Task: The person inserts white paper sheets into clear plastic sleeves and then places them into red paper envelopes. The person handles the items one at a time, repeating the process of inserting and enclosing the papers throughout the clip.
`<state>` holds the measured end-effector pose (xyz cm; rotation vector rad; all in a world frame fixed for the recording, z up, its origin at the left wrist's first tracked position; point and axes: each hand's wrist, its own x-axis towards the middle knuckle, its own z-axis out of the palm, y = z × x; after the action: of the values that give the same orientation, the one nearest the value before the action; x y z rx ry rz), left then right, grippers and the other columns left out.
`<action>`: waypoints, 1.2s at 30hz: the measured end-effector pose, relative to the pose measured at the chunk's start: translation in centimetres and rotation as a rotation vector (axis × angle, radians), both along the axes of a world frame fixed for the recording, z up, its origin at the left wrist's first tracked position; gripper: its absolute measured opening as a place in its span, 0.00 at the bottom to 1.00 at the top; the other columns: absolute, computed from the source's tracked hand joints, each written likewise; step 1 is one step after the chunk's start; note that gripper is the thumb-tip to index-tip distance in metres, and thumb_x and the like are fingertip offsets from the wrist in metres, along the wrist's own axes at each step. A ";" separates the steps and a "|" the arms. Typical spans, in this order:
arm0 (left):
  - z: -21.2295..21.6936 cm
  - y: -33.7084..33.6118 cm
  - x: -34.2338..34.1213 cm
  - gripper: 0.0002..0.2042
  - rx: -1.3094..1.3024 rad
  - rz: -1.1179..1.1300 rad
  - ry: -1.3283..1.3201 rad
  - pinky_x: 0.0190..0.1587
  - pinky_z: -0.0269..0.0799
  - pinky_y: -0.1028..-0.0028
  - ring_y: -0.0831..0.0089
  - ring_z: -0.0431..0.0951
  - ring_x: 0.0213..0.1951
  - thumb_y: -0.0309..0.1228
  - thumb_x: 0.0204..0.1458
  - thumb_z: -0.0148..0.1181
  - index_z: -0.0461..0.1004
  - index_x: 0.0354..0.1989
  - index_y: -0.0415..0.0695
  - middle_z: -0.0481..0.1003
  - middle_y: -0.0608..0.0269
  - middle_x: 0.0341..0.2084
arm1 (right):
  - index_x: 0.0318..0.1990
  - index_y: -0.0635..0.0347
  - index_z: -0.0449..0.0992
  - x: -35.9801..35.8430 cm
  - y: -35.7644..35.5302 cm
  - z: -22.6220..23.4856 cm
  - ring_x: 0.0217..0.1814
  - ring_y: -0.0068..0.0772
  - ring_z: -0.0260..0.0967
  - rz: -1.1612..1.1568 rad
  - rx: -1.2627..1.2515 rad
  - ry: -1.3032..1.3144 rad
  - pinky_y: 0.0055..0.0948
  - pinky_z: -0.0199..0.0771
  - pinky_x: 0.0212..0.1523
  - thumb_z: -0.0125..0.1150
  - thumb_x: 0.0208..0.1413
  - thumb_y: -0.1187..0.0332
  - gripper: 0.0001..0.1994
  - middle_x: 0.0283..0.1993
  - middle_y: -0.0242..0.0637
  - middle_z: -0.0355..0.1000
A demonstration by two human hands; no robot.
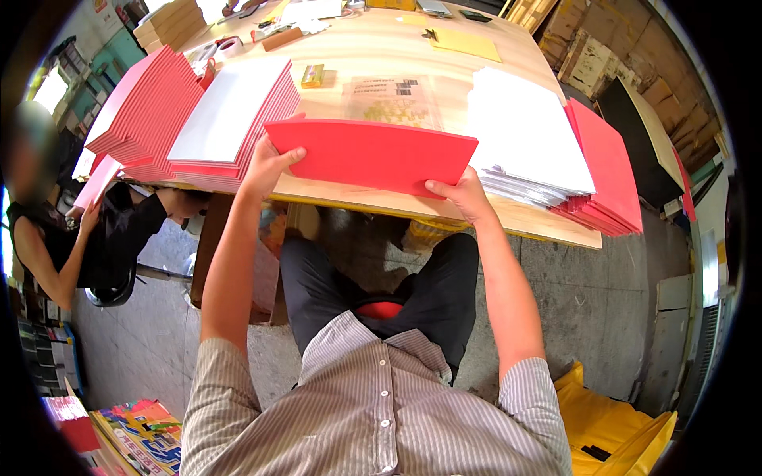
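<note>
A flat red board is held tilted up on its long side at the near table edge. My left hand grips its left end, thumb on the near face and fingers behind. My right hand grips its lower right corner, thumb also in front. Beside my left hand stands a stack of red boards with a white top; farther left rises a taller red stack. Near my right hand lies a pile of white sheets, with red folders fanned out beside and beneath it.
Behind the board, a clear plastic bag and a small yellow box lie on the wooden table. A yellow clipboard and tape roll are farther back. Another person sits at left, holding a pink-red piece.
</note>
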<state>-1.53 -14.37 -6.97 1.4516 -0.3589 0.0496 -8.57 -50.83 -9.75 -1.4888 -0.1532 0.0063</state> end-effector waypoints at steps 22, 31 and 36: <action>-2.8 -1.3 -0.9 0.16 0.169 0.033 0.064 0.46 0.76 0.75 0.78 0.78 0.43 0.22 0.52 0.70 0.78 0.49 0.38 0.80 0.66 0.42 | 0.53 0.64 0.77 0.5 -0.4 -0.8 0.52 0.27 0.74 -0.041 -0.153 -0.088 0.31 0.73 0.54 0.71 0.57 0.66 0.19 0.50 0.36 0.79; 0.1 -0.3 -2.5 0.17 0.260 -0.009 -0.047 0.47 0.75 0.72 0.75 0.79 0.44 0.19 0.48 0.70 0.78 0.48 0.37 0.80 0.65 0.40 | 0.53 0.64 0.76 -4.3 0.2 2.5 0.51 0.28 0.74 -0.035 -0.279 -0.109 0.31 0.73 0.54 0.69 0.58 0.66 0.18 0.48 0.37 0.79; 0.4 0.2 -9.1 0.17 0.176 -0.204 0.082 0.49 0.75 0.70 0.76 0.78 0.43 0.19 0.44 0.74 0.78 0.44 0.36 0.80 0.67 0.38 | 0.54 0.65 0.74 -14.8 1.2 -1.3 0.54 0.28 0.71 0.041 -0.086 -0.107 0.32 0.71 0.55 0.64 0.59 0.72 0.16 0.52 0.35 0.75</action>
<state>-10.61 -14.13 -6.56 1.5783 -0.4513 -0.2103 -23.37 -49.63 -11.05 -1.5721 -0.2731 -0.0344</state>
